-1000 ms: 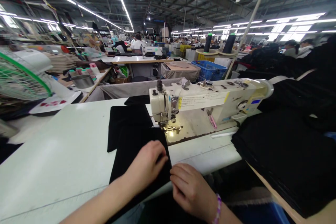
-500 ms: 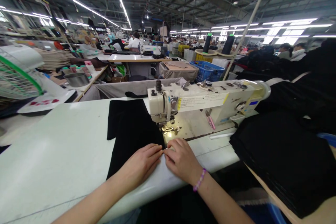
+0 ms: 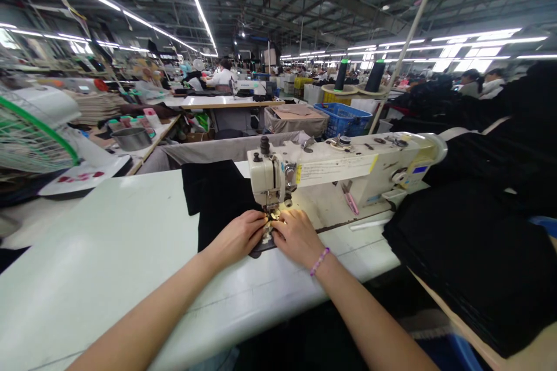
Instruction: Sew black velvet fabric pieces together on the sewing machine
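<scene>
A piece of black fabric (image 3: 221, 191) lies flat on the white table, its right edge running under the head of the sewing machine (image 3: 267, 177). My left hand (image 3: 243, 231) rests over the fabric with its fingertips pinching the edge close to the needle area. Right beside it, my right hand (image 3: 298, 235), with a beaded bracelet (image 3: 320, 262) at the wrist, has its fingers curled at the same edge. Both sets of fingertips nearly meet in front of the presser foot. The fingers hide the held edge itself.
A tall stack of black fabric (image 3: 470, 266) lies at the right. Pink-handled snips (image 3: 350, 202) lie beneath the machine arm. At the left stand a fan (image 3: 39, 127) and a metal bowl (image 3: 131, 139). Behind the machine is a blue basket (image 3: 343, 120); people sit farther back.
Both hands have moved forward, away from me, up to the machine's needle area. The black fabric has slid forward with them, its near end now farther from the table's front edge.
</scene>
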Available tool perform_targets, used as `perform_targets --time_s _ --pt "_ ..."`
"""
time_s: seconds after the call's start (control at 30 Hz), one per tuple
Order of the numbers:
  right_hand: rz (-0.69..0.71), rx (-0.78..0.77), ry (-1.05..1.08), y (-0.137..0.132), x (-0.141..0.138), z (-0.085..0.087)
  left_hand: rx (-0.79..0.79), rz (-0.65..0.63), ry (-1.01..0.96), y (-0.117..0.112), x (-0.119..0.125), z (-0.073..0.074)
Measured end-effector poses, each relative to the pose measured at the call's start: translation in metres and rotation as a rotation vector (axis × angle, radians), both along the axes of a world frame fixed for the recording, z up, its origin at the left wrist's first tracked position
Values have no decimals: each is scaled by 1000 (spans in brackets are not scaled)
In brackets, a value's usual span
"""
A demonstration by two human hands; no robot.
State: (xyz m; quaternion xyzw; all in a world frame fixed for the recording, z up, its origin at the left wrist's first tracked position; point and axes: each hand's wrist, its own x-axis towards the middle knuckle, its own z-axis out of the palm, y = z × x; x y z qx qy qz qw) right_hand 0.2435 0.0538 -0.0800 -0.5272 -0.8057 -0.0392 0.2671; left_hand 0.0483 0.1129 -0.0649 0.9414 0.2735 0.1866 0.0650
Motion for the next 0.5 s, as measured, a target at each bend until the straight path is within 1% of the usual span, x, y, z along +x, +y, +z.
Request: perform_targets --time_s 0.07,0.13,0.2,0.23,0.3,0.33,0.4,0.43,0.47,0.5 --pt "-21 9 41 -10 0 0 -5 38 24 3 0 1" --pt "-54 19 84 -25 5 1 -14 106 48 4 -1 -1" --pt "-103 44 135 -40 21 3 -25 211 62 4 -4 -5" --pt "-141 69 161 -47 35 4 -33 275 66 4 -6 -8" --pt "-259 141 190 -61 75 6 -56 393 73 5 -11 -14" --pt "-346 182 186 -68 100 7 -71 435 79 6 -14 -16" --pt "-584 206 102 -83 156 7 -101 474 94 9 -20 -18" --pt "-716 200 51 -91 184 6 -112 477 102 11 -23 -18" --pt "-808 160 4 -98 212 3 -119 477 109 13 -27 -17" --pt "-859 91 -32 -105 236 0 -123 473 115 15 -32 -15"
